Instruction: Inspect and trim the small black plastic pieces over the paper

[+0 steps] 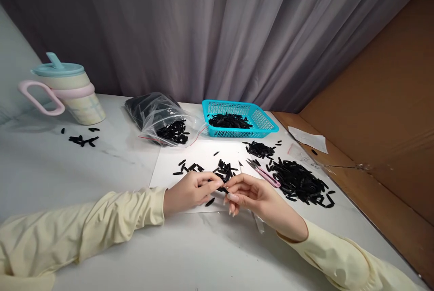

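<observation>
Over the front edge of a white sheet (166,187), my left hand (193,191) and my right hand (251,196) meet, fingertips almost touching. A small, long black piece (222,189) is pinched between them, partly hidden by the fingers. Thumb and forefinger are closed on both sides, while the other right fingers curl loosely below. Just behind the hands lies a loose cluster of similar black pieces (226,169). Pink-handled thread snips (264,174) rest right of the hands, beside a large pile of black pieces (300,181). A thin pointed tool (241,166) shows partly behind my right hand.
At the back stand a blue basket (267,124) and an open clear zip bag (149,112), both holding black pieces. A smaller pile (260,149) lies before the basket. A handled tumbler (84,101) is at far left, near scattered pieces (83,140). A cardboard wall (379,92) borders the right.
</observation>
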Motion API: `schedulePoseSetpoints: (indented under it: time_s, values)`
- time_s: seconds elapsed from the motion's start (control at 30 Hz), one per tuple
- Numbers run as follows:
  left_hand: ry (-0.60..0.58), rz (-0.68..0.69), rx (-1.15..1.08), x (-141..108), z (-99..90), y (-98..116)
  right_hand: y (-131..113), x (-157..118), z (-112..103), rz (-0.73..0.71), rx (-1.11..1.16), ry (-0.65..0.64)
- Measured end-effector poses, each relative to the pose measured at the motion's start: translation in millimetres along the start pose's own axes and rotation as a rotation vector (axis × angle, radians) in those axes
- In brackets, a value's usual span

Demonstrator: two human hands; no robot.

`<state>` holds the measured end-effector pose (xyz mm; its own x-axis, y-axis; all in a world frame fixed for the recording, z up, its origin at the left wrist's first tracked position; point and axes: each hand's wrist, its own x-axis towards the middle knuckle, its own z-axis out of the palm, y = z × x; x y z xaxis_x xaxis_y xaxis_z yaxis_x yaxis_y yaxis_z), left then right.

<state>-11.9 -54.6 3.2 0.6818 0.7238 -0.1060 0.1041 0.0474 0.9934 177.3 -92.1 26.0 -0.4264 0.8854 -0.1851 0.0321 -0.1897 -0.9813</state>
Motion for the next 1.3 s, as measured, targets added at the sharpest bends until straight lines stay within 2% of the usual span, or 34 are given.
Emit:
schedulePoseSetpoints:
  time_s: [0.2,0.43,0.57,0.93,1.3]
  values:
    - [0.067,0.105,0.159,-4.0,0.5,-1.3,5.7,-1.4,0.6,-0.090,-0.125,0.053]
    - [0.131,0.181,0.328,-5.1,1.1,-4.1,4.2,-2.1,-0.6,-0.066,-0.085,0.105]
    - [0.153,0.186,0.345,-4.3,1.5,-5.7,4.8,-0.3,-2.2,-0.044,-0.025,0.119]
    - [0.222,0.110,0.301,-4.4,0.5,-5.5,2.7,1.6,-6.4,0.119,0.105,0.050]
    - [0.209,0.091,0.206,-3.5,1.4,-4.7,7.4,2.3,-7.5,0.097,0.132,0.054]
